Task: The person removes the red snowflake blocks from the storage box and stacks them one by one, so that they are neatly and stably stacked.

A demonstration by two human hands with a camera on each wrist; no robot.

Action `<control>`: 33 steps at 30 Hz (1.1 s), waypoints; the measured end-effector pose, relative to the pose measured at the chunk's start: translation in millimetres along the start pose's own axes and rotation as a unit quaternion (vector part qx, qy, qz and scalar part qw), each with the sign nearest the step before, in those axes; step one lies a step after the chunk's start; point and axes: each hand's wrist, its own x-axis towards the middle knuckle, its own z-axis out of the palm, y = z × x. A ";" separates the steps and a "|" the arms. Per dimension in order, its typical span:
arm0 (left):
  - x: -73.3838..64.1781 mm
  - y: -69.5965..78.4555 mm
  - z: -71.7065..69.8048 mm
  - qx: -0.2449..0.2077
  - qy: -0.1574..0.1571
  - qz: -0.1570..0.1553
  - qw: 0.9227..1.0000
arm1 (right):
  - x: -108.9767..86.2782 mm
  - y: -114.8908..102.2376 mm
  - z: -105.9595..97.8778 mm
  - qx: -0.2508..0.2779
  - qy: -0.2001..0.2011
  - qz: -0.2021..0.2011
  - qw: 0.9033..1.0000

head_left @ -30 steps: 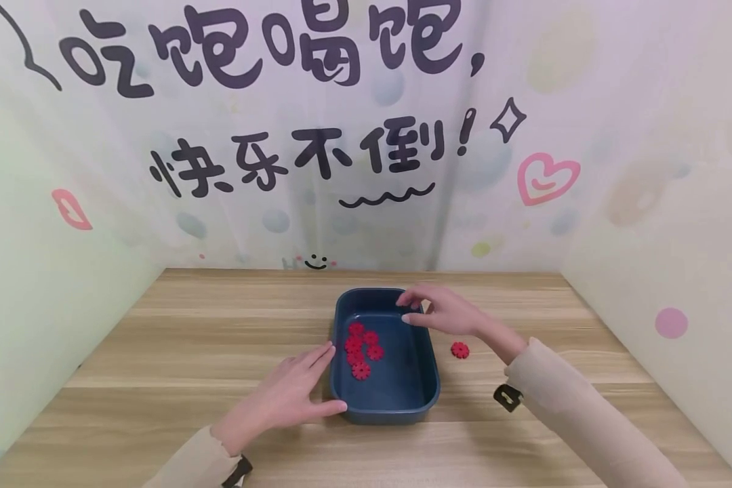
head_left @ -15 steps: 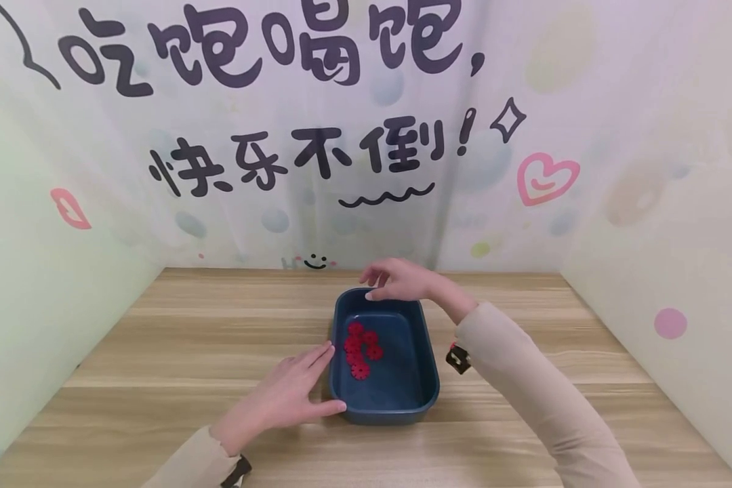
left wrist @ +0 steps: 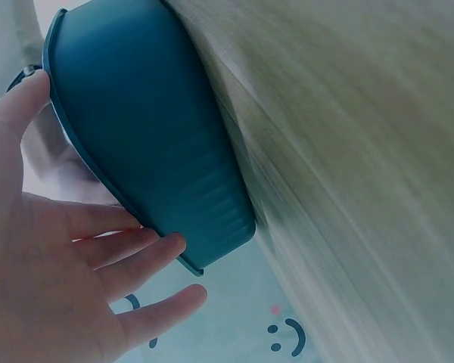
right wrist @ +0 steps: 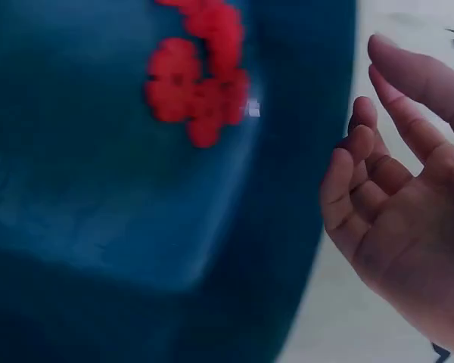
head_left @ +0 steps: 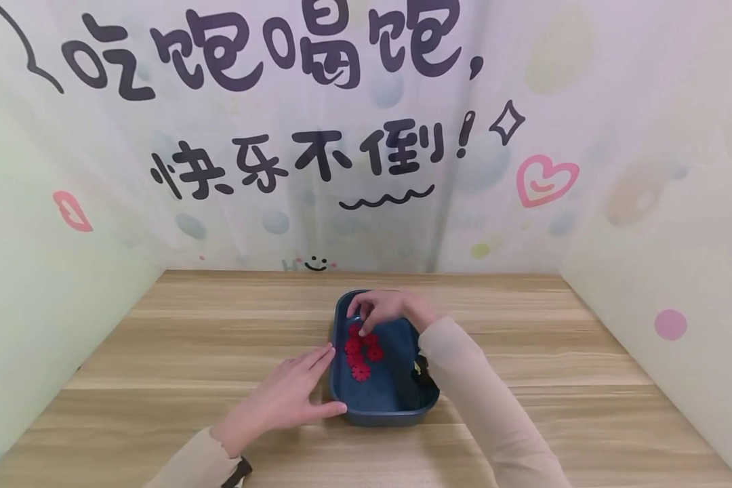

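Observation:
A dark blue rectangular bin (head_left: 384,419) stands on the wooden table. Several red flower-shaped plastic discs (head_left: 360,373) lie grouped along its left side. My left hand (head_left: 283,393) touches the bin's left side, fingers extended, thumb at the near corner; the left wrist view has the fingertips (left wrist: 170,243) right at the rim. My right hand (head_left: 379,312) reaches over the far end of the bin, its thumb overlapping the far discs in the head view. In the right wrist view, thumb and index are apart, the other fingers loosely bent, with nothing between them.
The wooden table (head_left: 219,325) runs back to a white printed wall curtain (head_left: 250,237), with pale walls on both sides. My right sleeve (head_left: 476,386) passes over the bin's right side and hides part of the table there.
My right hand has moved left from the bin's right rim, over its far edge, then down toward the discs. The loose disc at the right is now behind the sleeve. Left hand unmoved.

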 end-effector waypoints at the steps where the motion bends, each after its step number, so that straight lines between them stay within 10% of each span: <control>1: 0.2 0.1 0.1 -0.001 -0.001 -0.001 1.000 | 1.7 2.2 3.3 -0.002 -0.005 0.010 1.000; 33: 0.6 -0.6 1.5 -0.005 -0.006 -0.006 1.000 | 24.9 24.8 44.2 -0.081 0.013 0.046 0.996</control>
